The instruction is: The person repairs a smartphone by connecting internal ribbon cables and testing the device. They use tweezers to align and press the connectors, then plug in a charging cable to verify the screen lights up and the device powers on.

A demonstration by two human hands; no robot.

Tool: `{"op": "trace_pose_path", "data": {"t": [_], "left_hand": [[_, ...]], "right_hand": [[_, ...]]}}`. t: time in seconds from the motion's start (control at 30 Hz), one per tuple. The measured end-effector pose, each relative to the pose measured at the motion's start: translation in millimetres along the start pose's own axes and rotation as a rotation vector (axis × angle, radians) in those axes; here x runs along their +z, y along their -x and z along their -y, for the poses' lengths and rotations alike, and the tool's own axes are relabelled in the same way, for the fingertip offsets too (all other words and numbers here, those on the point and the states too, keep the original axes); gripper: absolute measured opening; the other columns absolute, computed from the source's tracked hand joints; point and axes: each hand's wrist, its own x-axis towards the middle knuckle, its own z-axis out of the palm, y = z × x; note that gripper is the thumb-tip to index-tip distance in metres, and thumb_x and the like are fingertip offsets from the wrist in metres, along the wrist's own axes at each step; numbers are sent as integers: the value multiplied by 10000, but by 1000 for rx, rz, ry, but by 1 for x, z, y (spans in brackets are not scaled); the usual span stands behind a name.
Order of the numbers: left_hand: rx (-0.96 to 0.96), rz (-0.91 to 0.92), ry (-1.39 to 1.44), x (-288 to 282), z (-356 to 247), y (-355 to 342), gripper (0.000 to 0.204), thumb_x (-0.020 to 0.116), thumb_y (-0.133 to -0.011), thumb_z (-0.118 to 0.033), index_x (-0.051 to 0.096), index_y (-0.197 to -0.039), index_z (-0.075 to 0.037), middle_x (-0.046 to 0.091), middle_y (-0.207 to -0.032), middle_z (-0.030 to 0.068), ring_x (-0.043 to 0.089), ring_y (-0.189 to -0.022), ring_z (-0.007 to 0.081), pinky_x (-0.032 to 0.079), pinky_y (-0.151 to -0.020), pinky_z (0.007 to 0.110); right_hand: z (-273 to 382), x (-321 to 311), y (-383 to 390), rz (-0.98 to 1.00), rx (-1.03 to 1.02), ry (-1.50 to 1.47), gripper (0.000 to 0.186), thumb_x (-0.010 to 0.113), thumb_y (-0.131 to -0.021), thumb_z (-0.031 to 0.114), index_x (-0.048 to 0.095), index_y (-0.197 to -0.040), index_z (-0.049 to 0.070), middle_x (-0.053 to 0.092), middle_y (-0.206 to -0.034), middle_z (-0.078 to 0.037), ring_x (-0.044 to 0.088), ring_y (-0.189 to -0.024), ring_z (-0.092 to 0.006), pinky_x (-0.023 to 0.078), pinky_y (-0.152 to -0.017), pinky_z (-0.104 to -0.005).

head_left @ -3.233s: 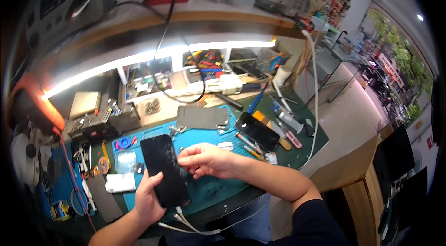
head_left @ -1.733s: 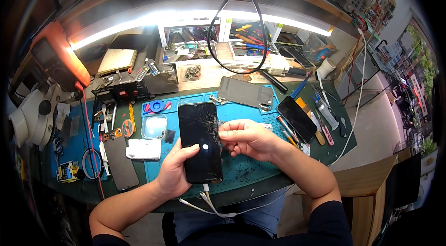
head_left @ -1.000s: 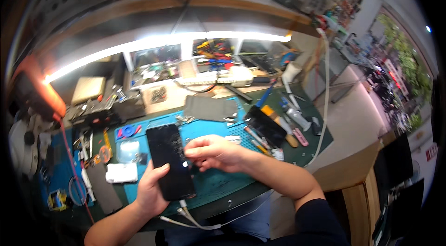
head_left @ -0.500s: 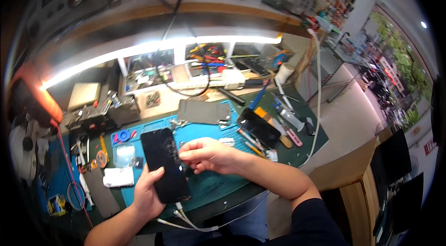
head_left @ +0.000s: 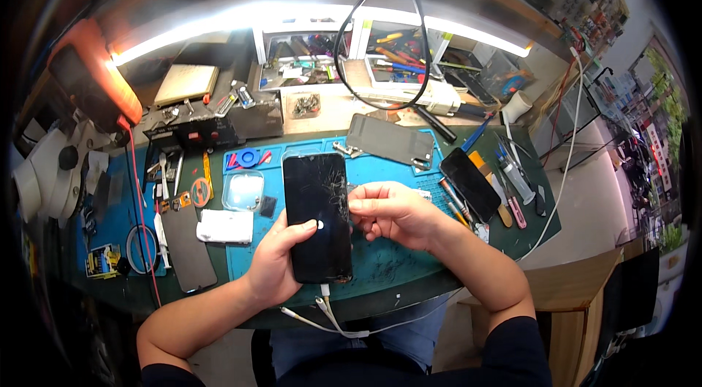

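A black smartphone (head_left: pixel 316 215) with a cracked screen is held upright above the blue work mat (head_left: pixel 387 266), near the middle of the counter (head_left: pixel 545 222). The left hand (head_left: pixel 276 264) cradles it from below at about 7 o'clock, its grip closed around the phone's lower left edge with the thumb lying across the glass. The right hand (head_left: pixel 391 213) meets the phone's right edge at 3 o'clock, fingers curled and fingertips touching the rim; its grip is closed on that edge. A white cable (head_left: pixel 333 317) hangs from the phone's bottom end at 6 o'clock.

Just beside the phone at 9 o'clock lie a clear square case (head_left: pixel 243 190) and, below it, a white block (head_left: pixel 225 226). At 1 o'clock rests a grey back panel (head_left: pixel 391 141), and at 3 o'clock, beyond the right hand, a second dark phone (head_left: pixel 470 184) with hand tools (head_left: pixel 512 182) beside it. At 12 o'clock a black cable loop (head_left: pixel 380 58) hangs before the lit shelf. A microscope (head_left: pixel 44 175) stands far off at 9 o'clock.
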Motion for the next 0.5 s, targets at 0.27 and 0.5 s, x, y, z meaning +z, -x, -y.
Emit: {"op": "trace_pose_path", "data": {"t": [0.27,0.5], "left_hand": [[3,-42,-42,-2,3,-2,428,504,-976,-172,403,-1374,-50,602,-1209,162,641,-1083,251,544,-952,446],[4,-59,-27,-3,4,-2,433,498,-976,-158,395,-1380,-41,601,-1225,149,636,-1110,251,545,-956,453]], "right_hand": [[-1,-2,0,17,0,17,205,731,-922,245,674,-1005,66,630,-845,23,587,-721,-51,535,-639,-210],[-1,-2,0,31,-3,13,205,730,-924,247,675,-1006,67,630,-851,16,586,-717,-51,532,-639,-208]]}}
